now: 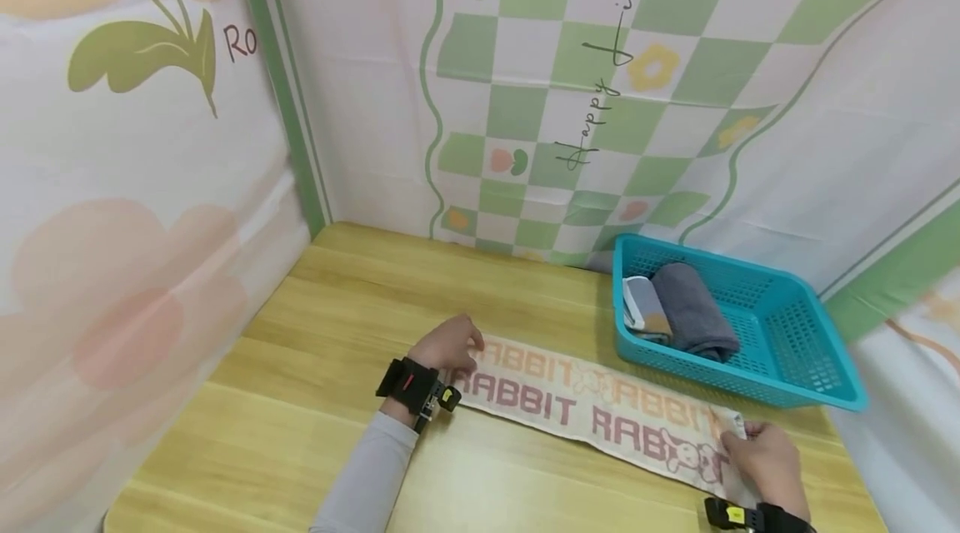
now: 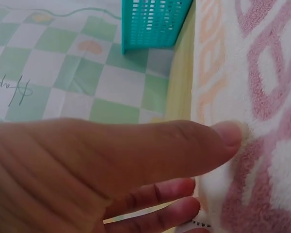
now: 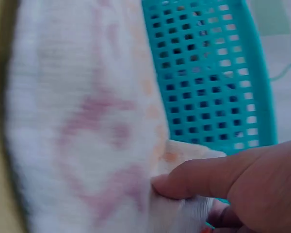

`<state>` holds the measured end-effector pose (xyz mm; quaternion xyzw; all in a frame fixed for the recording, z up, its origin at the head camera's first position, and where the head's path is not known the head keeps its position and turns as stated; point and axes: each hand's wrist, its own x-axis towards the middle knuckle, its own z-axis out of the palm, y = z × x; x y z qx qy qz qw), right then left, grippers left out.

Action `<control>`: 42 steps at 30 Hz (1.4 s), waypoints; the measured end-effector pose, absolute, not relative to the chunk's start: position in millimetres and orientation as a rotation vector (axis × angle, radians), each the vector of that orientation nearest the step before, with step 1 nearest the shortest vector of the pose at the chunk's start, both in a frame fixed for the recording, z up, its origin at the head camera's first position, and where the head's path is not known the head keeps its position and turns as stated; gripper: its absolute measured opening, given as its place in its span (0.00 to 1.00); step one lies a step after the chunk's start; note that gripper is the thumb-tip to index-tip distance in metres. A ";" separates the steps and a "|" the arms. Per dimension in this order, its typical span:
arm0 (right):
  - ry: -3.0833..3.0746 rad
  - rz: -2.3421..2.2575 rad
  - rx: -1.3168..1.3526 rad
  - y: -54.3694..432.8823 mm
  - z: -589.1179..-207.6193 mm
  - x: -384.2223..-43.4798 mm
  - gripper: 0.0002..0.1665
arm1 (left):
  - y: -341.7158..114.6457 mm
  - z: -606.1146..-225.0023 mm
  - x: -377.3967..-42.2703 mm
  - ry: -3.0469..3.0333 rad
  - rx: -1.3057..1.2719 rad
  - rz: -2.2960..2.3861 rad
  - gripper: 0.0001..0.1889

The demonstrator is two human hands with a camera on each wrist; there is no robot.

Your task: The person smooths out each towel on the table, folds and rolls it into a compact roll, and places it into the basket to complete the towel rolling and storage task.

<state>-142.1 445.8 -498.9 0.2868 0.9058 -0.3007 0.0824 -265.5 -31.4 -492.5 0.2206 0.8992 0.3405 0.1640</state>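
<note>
A cream towel (image 1: 577, 410) with pink and orange RABBIT lettering stretches as a long narrow strip across the table, slanting down toward the right. At its left end, my left hand (image 1: 450, 343) pinches the towel; the left wrist view has the thumb (image 2: 184, 145) on the terry surface and the fingers behind its edge. My right hand (image 1: 768, 462) grips the right end, where the right wrist view gives the thumb (image 3: 194, 179) pressing on a turned-over corner. The fingers beneath are partly hidden. That view is blurred on the towel.
Behind the towel's right half stands a turquoise plastic basket (image 1: 802, 396). Inside it lie a rolled dark grey towel (image 1: 693, 308) and a smaller folded white, grey and tan cloth (image 1: 645, 308). A patterned curtain (image 1: 360, 100) borders the wooden table (image 1: 300, 366) at the back and left.
</note>
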 end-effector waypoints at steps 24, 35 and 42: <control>3.282 -1.169 0.444 337.7 -400.7 -153.8 0.20 | -23.6 -493.5 -269.2 2.709 0.756 0.896 0.12; 3.283 -1.227 0.215 293.3 -394.9 -175.8 0.19 | -16.1 -485.5 -264.1 2.758 0.647 0.915 0.16; 3.248 -1.262 0.110 267.1 -399.0 -186.2 0.17 | 5.0 -474.9 -251.9 2.803 0.714 1.077 0.19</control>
